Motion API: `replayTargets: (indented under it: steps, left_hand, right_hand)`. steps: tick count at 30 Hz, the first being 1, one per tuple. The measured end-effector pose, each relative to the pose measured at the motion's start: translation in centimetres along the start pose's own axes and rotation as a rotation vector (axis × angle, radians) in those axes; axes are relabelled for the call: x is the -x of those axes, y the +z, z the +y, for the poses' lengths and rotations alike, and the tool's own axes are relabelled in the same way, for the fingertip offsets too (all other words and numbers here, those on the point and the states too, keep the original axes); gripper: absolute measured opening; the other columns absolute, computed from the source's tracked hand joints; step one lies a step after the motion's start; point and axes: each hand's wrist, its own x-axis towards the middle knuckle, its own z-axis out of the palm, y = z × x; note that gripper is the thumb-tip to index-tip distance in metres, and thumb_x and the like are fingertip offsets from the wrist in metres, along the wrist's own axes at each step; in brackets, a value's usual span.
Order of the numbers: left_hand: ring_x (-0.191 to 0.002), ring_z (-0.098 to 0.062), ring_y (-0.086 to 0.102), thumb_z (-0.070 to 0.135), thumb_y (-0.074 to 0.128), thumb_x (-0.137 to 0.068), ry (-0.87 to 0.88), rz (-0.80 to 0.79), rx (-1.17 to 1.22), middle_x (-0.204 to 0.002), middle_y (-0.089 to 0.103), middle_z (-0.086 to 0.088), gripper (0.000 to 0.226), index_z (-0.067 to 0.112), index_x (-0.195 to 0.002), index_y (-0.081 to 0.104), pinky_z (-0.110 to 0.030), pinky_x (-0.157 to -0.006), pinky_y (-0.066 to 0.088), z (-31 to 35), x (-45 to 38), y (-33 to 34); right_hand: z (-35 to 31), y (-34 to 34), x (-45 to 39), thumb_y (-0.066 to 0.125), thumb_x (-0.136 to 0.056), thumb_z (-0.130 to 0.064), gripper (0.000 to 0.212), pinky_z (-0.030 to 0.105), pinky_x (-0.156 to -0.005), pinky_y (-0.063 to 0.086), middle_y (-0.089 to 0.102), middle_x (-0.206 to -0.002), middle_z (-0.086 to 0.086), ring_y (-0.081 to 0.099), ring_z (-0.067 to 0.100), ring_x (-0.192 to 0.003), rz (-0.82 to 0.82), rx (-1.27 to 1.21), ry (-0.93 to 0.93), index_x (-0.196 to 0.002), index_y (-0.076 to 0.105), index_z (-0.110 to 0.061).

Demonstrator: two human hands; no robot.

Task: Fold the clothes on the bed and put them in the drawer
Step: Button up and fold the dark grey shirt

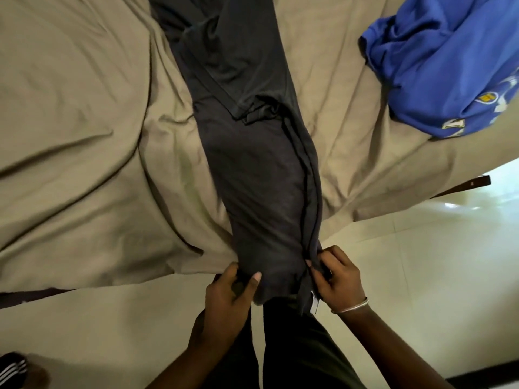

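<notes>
While both hands pinch dark garment hem | left | right | bed

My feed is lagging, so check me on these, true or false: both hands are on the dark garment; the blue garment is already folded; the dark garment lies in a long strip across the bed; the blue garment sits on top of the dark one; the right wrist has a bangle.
1. Both hands grip the dark garment. True: left hand and right hand pinch its near end.
2. The blue garment is folded. False: it lies crumpled.
3. The dark garment lies in a long strip on the bed. True.
4. The blue garment sits on the dark one. False: they lie apart, sheet between.
5. The right wrist wears a bangle. True.
</notes>
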Motion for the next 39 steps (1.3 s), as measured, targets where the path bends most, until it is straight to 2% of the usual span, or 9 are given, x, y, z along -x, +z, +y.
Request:
replayTargets:
  steps: [4,9,18,22,26,29,32,36,39]
  left_hand:
    - [-0.083,-0.002,0.067,0.053,0.056,-0.089,-0.104,-0.006,0.098,-0.087,0.071,0.011,0.024,0.033,-0.101,0.06,-0.023,-0.074,0.051,0.8,2.1,0.3]
    - [-0.098,-0.006,0.068,0.01,0.069,-0.09,-0.228,-0.171,0.195,-0.105,0.072,0.004,0.027,0.016,-0.115,0.06,-0.014,-0.081,0.052,-0.3,1.0,1.1]
    - [-0.103,-0.01,0.069,-0.002,0.063,-0.09,-0.295,-0.177,0.498,-0.116,0.071,-0.002,0.03,0.012,-0.117,0.064,-0.012,-0.078,0.051,-0.5,2.4,1.1]
    - [-0.108,-0.017,0.069,0.017,0.079,-0.073,-0.371,-0.416,0.461,-0.112,0.074,-0.004,0.054,0.01,-0.123,0.061,-0.024,-0.086,0.054,-2.3,2.1,1.6]
    - [-0.11,-0.021,0.067,0.041,0.073,-0.074,-0.4,-0.403,0.236,-0.108,0.075,-0.002,0.044,0.013,-0.108,0.072,-0.036,-0.1,0.051,-2.9,2.0,1.6]
    - [-0.094,-0.018,0.071,0.025,0.069,-0.09,-0.578,-0.341,0.411,-0.11,0.073,-0.009,0.017,0.015,-0.104,0.069,-0.031,-0.081,0.057,-1.7,2.1,0.9]
    - [-0.083,-0.019,0.07,0.007,0.059,-0.095,-0.657,-0.355,0.469,-0.118,0.068,-0.012,0.021,0.016,-0.114,0.056,-0.025,-0.055,0.055,-0.5,2.6,0.5]
    - [-0.078,-0.026,0.069,-0.008,0.062,-0.088,-0.521,-0.225,0.58,-0.116,0.064,-0.002,0.057,0.032,-0.125,0.046,-0.03,-0.047,0.052,1.8,2.3,-0.5]
    - [-0.072,-0.02,0.07,-0.007,0.048,-0.093,-0.512,-0.315,0.632,-0.108,0.071,-0.01,0.039,0.023,-0.11,0.067,-0.027,-0.05,0.052,4.0,1.5,-1.4]
  right_hand:
    - [-1.1,0.0,0.6,0.06,-0.088,-0.015,0.021,0.007,-0.064,0.031,0.039,-0.075,-0.008,0.039,-0.004,-0.069,0.03,-0.037,0.054,-0.079,0.043,-0.022]
    - [-1.8,0.5,1.1,0.064,-0.085,-0.004,0.02,0.007,-0.065,0.032,0.042,-0.077,-0.005,0.044,-0.002,-0.072,0.027,-0.047,0.125,-0.08,0.047,-0.014]
    - [-1.8,-0.1,1.7,0.064,-0.084,-0.011,0.023,0.022,-0.059,0.04,0.05,-0.074,-0.001,0.048,0.011,-0.065,0.111,-0.173,0.228,-0.081,0.046,-0.023]
    - [-2.4,-0.4,1.4,0.064,-0.085,-0.014,0.018,0.042,-0.052,0.047,0.057,-0.076,0.004,0.055,0.028,-0.06,0.021,-0.278,0.332,-0.084,0.049,-0.024]
    - [-3.1,-1.1,1.4,0.072,-0.084,-0.007,0.038,0.016,-0.062,0.048,0.062,-0.09,-0.013,0.062,0.009,-0.077,-0.072,-0.211,0.361,-0.101,0.046,-0.028]
    - [-3.4,-1.4,1.4,0.071,-0.083,-0.002,0.041,0.004,-0.064,0.038,0.059,-0.089,-0.004,0.057,0.015,-0.072,0.014,-0.023,0.361,-0.105,0.044,-0.025]
    - [-4.3,-1.6,1.3,0.071,-0.078,0.003,0.044,0.016,-0.06,0.035,0.052,-0.084,-0.002,0.045,0.012,-0.068,0.071,0.134,0.267,-0.094,0.041,-0.026]
    - [-5.5,-2.2,-0.1,0.069,-0.07,0.006,0.046,0.023,-0.058,0.038,0.049,-0.081,-0.004,0.047,0.014,-0.064,0.016,0.19,0.234,-0.096,0.053,-0.029]
    - [-6.2,-3.0,-2.5,0.064,-0.067,0.001,0.04,0.007,-0.064,0.038,0.053,-0.08,-0.008,0.051,0.006,-0.066,-0.046,0.115,0.119,-0.098,0.067,-0.024]
